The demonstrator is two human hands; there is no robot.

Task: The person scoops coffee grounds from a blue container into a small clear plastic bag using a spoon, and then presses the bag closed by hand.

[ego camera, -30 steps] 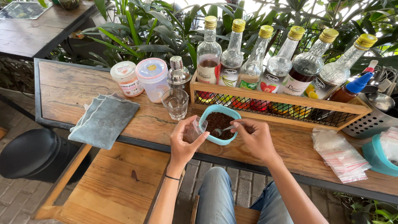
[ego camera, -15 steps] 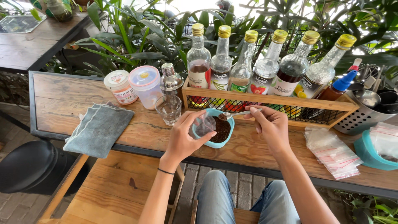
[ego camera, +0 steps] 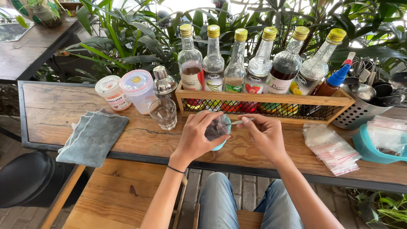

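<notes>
My left hand (ego camera: 198,135) holds a small clear plastic bag (ego camera: 217,127) with dark powder in it, over a teal bowl (ego camera: 222,144) on the wooden counter (ego camera: 55,114). Only the bowl's lower rim shows below the bag. My right hand (ego camera: 265,133) pinches a small metal spoon (ego camera: 242,121) whose tip points into the bag's mouth. An empty drinking glass (ego camera: 163,113) stands just left of my left hand.
A wooden crate (ego camera: 263,101) holds several syrup bottles behind the hands. A metal shaker (ego camera: 162,84), two lidded tubs (ego camera: 136,87), a grey cloth (ego camera: 92,138), a stack of plastic bags (ego camera: 331,147), a teal tub (ego camera: 368,150) and a utensil caddy (ego camera: 360,111) sit around.
The spoon has come out of the bowl's dark powder and now points at the bag. My left hand has raised the bag over the bowl, hiding most of it.
</notes>
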